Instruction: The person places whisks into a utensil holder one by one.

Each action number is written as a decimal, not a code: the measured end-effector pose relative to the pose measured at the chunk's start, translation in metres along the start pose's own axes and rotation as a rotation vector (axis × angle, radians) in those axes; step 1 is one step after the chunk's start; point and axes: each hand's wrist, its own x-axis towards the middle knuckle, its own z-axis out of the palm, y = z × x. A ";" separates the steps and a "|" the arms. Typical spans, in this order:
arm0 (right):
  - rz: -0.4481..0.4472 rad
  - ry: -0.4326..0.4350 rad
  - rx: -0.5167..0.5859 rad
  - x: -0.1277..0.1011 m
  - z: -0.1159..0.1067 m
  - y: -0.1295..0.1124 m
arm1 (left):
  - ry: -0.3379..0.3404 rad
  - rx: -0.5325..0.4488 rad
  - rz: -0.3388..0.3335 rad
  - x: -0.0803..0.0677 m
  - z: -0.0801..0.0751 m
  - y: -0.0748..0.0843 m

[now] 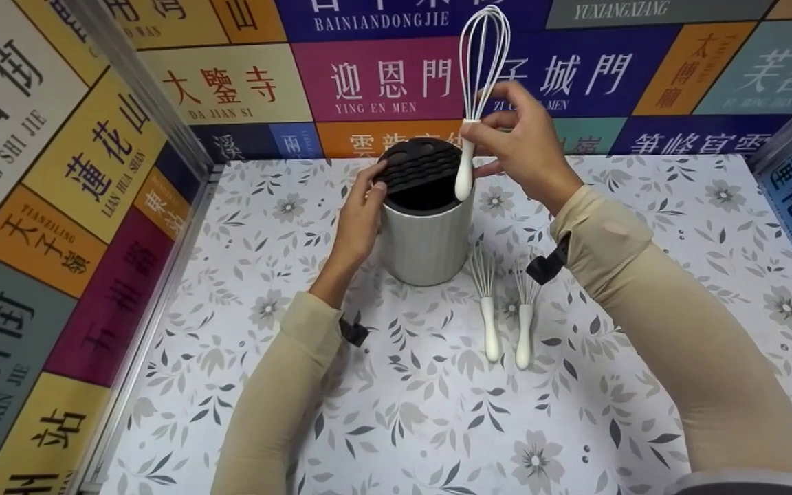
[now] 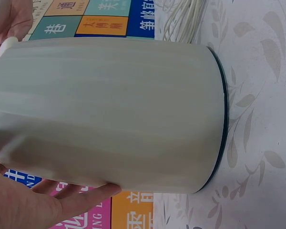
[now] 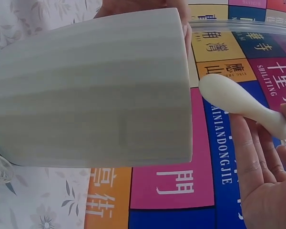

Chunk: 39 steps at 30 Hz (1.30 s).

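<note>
My right hand point(image 1: 530, 141) pinches a whisk point(image 1: 465, 161) with white wires and a cream handle, loops upward. The handle's rounded end hangs at the right rim of a pale grey utensil holder point(image 1: 427, 247), and in the right wrist view the handle point(image 3: 238, 98) shows just beyond the holder's rim. Black slats and a dark opening make up the holder's top insert point(image 1: 422, 168). My left hand point(image 1: 361, 213) holds the holder at its upper left, thumb at the rim and fingers along the side point(image 2: 88, 202). The holder stands upright.
Two more whisks lie on the table just in front of the holder, a left one point(image 1: 489, 330) and a right one point(image 1: 524, 337). A floral cloth point(image 1: 451, 426) covers the table. Panels with printed characters point(image 1: 382, 82) rise behind and at the sides.
</note>
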 end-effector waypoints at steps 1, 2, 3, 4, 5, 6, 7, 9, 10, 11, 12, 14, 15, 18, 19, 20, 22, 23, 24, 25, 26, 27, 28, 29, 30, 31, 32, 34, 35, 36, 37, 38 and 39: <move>0.001 0.002 -0.001 0.001 0.001 0.000 | 0.000 0.000 0.003 0.000 0.000 0.000; 0.003 0.004 -0.008 0.002 0.002 -0.001 | 0.000 -0.002 0.006 0.000 0.000 0.000; 0.004 0.003 -0.016 0.003 0.003 -0.001 | 0.001 -0.003 0.006 0.000 0.000 0.000; 0.002 0.003 -0.026 0.003 0.004 -0.001 | 0.000 -0.003 0.005 0.000 0.000 0.000; 0.001 0.002 -0.034 0.004 0.004 0.000 | -0.001 -0.006 0.007 0.000 0.001 0.000; 0.000 0.002 -0.043 0.004 0.005 0.000 | 0.000 -0.009 0.010 0.000 0.001 0.000; 0.001 0.002 -0.053 0.004 0.006 0.000 | 0.000 -0.011 0.011 0.000 0.001 0.000; 0.001 0.004 -0.066 0.005 0.007 0.001 | 0.000 -0.010 0.011 0.000 0.001 0.000; 0.001 0.006 -0.072 0.006 0.008 0.002 | 0.000 -0.008 0.012 0.000 0.001 0.000; 0.001 0.008 -0.080 0.007 0.008 0.003 | 0.000 -0.008 0.014 0.000 0.001 0.000; 0.000 0.009 -0.089 0.007 0.009 0.004 | 0.000 -0.004 0.015 0.000 0.001 0.000; 0.001 0.012 -0.090 0.009 0.009 0.007 | 0.000 0.002 0.016 0.000 0.000 0.000; 0.000 0.014 -0.092 0.009 0.010 0.008 | 0.000 0.003 0.018 0.000 0.000 0.000; 0.002 0.015 -0.096 0.010 0.009 0.013 | -0.002 0.000 0.021 0.000 0.000 0.000; 0.005 0.013 -0.093 0.010 0.009 0.014 | -0.001 -0.002 0.020 0.000 0.000 0.000; 0.006 0.010 -0.092 0.010 0.009 0.016 | 0.000 -0.006 0.020 -0.001 0.000 0.000; 0.007 0.006 -0.089 0.009 0.008 0.019 | 0.001 -0.010 0.019 -0.001 0.000 -0.001; 0.006 0.003 -0.090 0.009 0.008 0.020 | 0.003 -0.012 0.021 -0.001 0.000 -0.001; 0.004 0.001 -0.091 0.009 0.007 0.022 | 0.004 -0.014 0.021 -0.001 0.000 -0.001; 0.002 -0.001 -0.092 0.009 0.007 0.023 | 0.005 -0.015 0.023 -0.001 0.000 -0.001; -0.001 -0.003 -0.095 0.009 0.006 0.024 | 0.006 -0.015 0.023 -0.001 0.000 -0.001; -0.004 -0.005 -0.100 0.008 0.006 0.025 | 0.005 -0.013 0.022 0.000 0.000 -0.001; -0.007 -0.008 -0.109 0.008 0.005 0.026 | 0.004 -0.011 0.021 0.000 0.000 -0.001; -0.010 -0.010 -0.113 0.008 0.005 0.027 | 0.004 -0.010 0.020 0.000 0.000 -0.001; -0.013 -0.013 -0.118 0.007 0.005 0.028 | 0.004 -0.007 0.020 0.000 0.000 -0.001; -0.017 -0.016 -0.121 0.007 0.004 0.028 | 0.005 -0.002 0.020 0.000 0.000 -0.001; -0.020 -0.018 -0.125 0.007 0.004 0.029 | 0.005 0.001 0.019 0.000 0.000 -0.001; -0.029 -0.017 -0.127 0.007 0.005 0.031 | 0.003 -0.001 0.018 0.000 -0.001 -0.001; -0.034 -0.016 -0.125 0.007 0.005 0.032 | 0.004 -0.002 0.018 0.000 -0.001 -0.001; -0.037 -0.015 -0.130 0.007 0.005 0.033 | 0.004 -0.003 0.018 0.000 -0.001 -0.001; -0.037 -0.012 -0.134 0.007 0.005 0.033 | 0.004 -0.005 0.017 0.000 -0.001 -0.001; -0.037 -0.011 -0.138 0.007 0.005 0.034 | 0.002 -0.008 0.017 0.000 -0.001 -0.001; -0.038 -0.011 -0.142 0.007 0.005 0.034 | 0.001 -0.008 0.015 0.000 -0.001 0.000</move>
